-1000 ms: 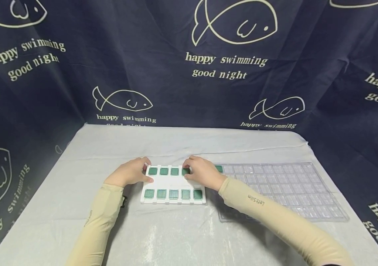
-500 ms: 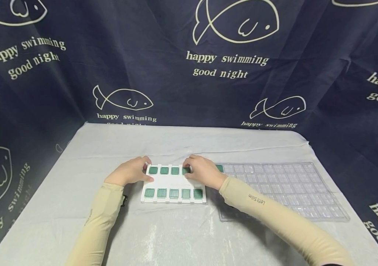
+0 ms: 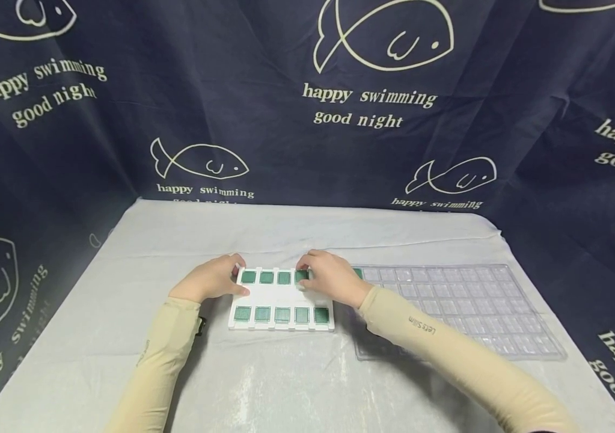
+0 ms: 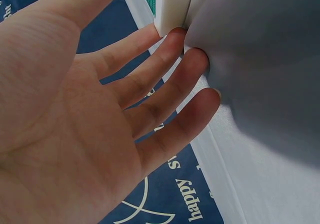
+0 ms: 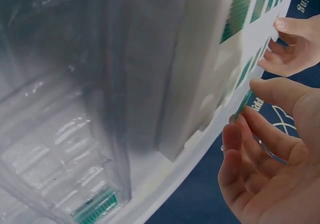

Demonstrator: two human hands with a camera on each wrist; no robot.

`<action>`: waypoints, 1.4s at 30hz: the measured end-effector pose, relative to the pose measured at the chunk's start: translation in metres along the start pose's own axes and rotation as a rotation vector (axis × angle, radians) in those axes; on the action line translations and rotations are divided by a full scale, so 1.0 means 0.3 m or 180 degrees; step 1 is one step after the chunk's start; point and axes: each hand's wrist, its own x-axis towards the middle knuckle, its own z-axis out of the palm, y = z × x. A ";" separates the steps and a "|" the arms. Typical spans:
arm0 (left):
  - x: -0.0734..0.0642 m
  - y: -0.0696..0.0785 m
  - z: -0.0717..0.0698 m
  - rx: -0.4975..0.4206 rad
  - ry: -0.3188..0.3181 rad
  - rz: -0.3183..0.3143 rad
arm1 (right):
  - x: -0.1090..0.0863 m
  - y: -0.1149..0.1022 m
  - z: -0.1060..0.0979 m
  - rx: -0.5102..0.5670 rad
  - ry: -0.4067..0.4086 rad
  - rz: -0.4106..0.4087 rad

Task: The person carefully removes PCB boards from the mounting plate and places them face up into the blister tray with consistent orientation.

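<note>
- The holder (image 3: pixel 277 294) is of plain white colour.
- The square pieces (image 3: pixel 282 315) along its near edge are green, with a fine pattern of pale lines; the one at the near right corner looks darker and more even.
- The pieces along its far edge are also green.
- The thin piece (image 5: pixel 243 104) in the right hand (image 5: pixel 280 144) is green.
- The tray (image 3: pixel 442 291) is colourless and transparent, with a grid pattern; near its far left corner shows one green piece (image 3: pixel 358 273).
- The tablecloth (image 3: pixel 307 385) is greyish white.
- Both sleeves (image 3: pixel 448 346) are beige, with dark lettering.
- The curtain (image 3: pixel 280 66) is navy blue, patterned with cream fish outlines and cream words.
</note>
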 end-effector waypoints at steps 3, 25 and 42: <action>0.000 0.000 -0.001 0.0026 0.0006 0.0004 | -0.004 -0.004 -0.007 -0.0015 0.0021 -0.0054; 0.009 -0.003 0.005 0.0011 -0.0020 0.0006 | -0.034 0.022 -0.011 0.0016 0.0045 -0.0049; 0.002 -0.001 0.004 -0.0009 -0.0006 0.0057 | -0.079 0.063 -0.025 -0.0052 0.0075 -0.0056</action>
